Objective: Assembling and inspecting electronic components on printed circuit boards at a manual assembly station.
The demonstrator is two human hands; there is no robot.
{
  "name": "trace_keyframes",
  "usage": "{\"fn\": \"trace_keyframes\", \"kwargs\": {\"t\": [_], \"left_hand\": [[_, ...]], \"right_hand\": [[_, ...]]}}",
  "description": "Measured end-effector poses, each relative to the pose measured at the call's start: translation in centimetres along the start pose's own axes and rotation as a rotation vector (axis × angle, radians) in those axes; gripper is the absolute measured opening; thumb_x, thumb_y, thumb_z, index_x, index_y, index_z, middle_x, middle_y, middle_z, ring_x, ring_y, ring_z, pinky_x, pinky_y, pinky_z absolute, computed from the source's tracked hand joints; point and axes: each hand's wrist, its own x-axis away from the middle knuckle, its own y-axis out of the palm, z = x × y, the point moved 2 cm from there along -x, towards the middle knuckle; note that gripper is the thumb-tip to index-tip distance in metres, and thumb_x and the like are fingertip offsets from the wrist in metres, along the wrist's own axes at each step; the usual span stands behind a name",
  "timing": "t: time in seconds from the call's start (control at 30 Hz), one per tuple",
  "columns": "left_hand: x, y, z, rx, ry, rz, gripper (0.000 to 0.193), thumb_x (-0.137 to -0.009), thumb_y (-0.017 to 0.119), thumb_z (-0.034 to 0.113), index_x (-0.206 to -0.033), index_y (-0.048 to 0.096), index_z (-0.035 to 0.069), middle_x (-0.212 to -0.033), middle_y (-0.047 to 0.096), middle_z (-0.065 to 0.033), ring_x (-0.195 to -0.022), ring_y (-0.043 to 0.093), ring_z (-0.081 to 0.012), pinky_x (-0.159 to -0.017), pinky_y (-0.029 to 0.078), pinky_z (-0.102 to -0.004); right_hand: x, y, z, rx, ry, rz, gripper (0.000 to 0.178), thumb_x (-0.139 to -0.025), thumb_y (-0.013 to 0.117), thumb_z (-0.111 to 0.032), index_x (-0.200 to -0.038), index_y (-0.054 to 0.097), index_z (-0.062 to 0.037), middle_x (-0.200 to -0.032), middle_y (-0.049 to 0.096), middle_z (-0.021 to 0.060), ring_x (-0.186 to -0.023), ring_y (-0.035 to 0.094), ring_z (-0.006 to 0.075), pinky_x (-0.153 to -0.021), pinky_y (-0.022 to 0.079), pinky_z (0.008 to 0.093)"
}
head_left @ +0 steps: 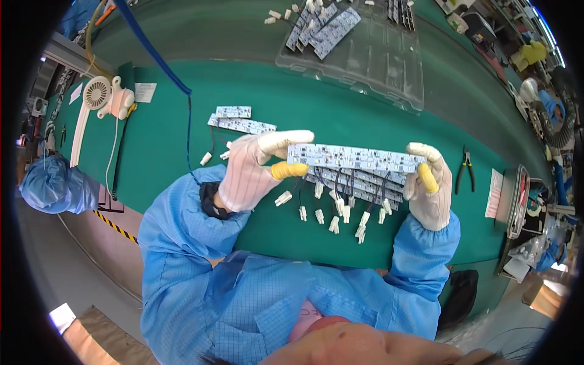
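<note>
My left hand [254,163] and my right hand [429,185], in white gloves with yellow finger covers, pinch the two ends of a long white LED circuit board [356,158]. Thumbs and fingers are closed on it, and its face with small components is turned up. Below it, partly hidden, several similar boards [371,190] lie stacked, with dark wires running to white plug connectors [338,207] on the green mat. Beyond my left hand, two more boards [243,125] rest on the mat with their wires. A black band [212,202] circles my left wrist.
At the far side stands a clear plastic tray [389,73] with boards [331,33] piled in it. Cutting pliers [466,170] lie to the right, near a printed sheet [494,193]. A small fan [100,94] sits at left; a blue cord [158,55] hangs over the mat.
</note>
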Motion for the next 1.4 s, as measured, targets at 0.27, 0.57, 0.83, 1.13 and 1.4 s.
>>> {"fn": "trace_keyframes", "kwargs": {"t": [0.27, 0.57, 0.83, 1.13, 1.4], "left_hand": [[-0.1, 0.3, -0.1, -0.245, 0.145, -0.004, 0.05, -0.076, 0.076, 0.028, -0.116, 0.062, 0.001, -0.09, 0.07, -0.0087, -0.079, 0.066, -0.0146, -0.072, 0.05, -0.027], [-0.5, -1.3, 6.7, 0.587, 0.551, 0.382, 0.112, -0.063, 0.07, 0.071, -0.149, 0.019, 0.021, -0.153, 0.019, -0.0146, -0.127, 0.037, -0.0359, -0.088, 0.049, -0.0499], [7.5, -5.4, 11.6, 0.635, 1.118, 0.164, 0.105, -0.067, 0.071, 0.063, -0.146, 0.019, 0.015, -0.15, 0.023, -0.0145, -0.13, 0.031, -0.0363, -0.094, 0.043, -0.0542], [4.4, -4.1, 13.8, 0.646, 1.245, 0.23, 0.088, -0.073, 0.069, 0.055, -0.138, 0.029, 0.011, -0.141, 0.032, -0.0146, -0.12, 0.039, -0.0345, -0.089, 0.045, -0.0522], [7.7, -5.7, 14.2, 0.744, 1.307, 0.139, 0.074, -0.078, 0.066, 0.049, -0.131, 0.037, 0.006, -0.134, 0.04, -0.0148, -0.111, 0.047, -0.0328, -0.085, 0.046, -0.0505]], "right_hand": [[-0.1, -0.3, 0.2, 0.009, -0.082, -0.061, 0.061, -0.084, 0.068, -0.045, -0.118, 0.052, 0.0029, -0.077, 0.06, 0.0065, -0.05, 0.049, 0.0059, -0.044, 0.036, 0.0173], [-2.2, -2.0, 2.9, -0.212, 0.132, -0.059, 0.053, -0.088, 0.063, -0.037, -0.122, 0.051, 0.0013, -0.089, 0.061, 0.0101, -0.046, 0.044, 0.0036, -0.04, 0.032, 0.0139], [-1.6, -3.3, 3.2, -0.303, 0.102, -0.055, 0.036, -0.097, 0.049, -0.022, -0.124, 0.05, 0.0023, -0.089, 0.06, 0.0108, -0.044, 0.043, 0.0035, -0.036, 0.03, 0.015], [-1.2, -3.1, 2.8, -0.336, 0.09, -0.128, 0.042, -0.095, 0.053, -0.023, -0.128, 0.045, 0.0031, -0.092, 0.061, 0.0105, -0.045, 0.045, 0.0037, -0.037, 0.033, 0.0152], [-1.6, -2.0, 2.3, -0.338, 0.075, -0.091, 0.031, -0.094, 0.055, -0.019, -0.117, 0.056, 0.0013, -0.086, 0.061, 0.0114, -0.045, 0.044, 0.0049, -0.038, 0.033, 0.0157]]}}
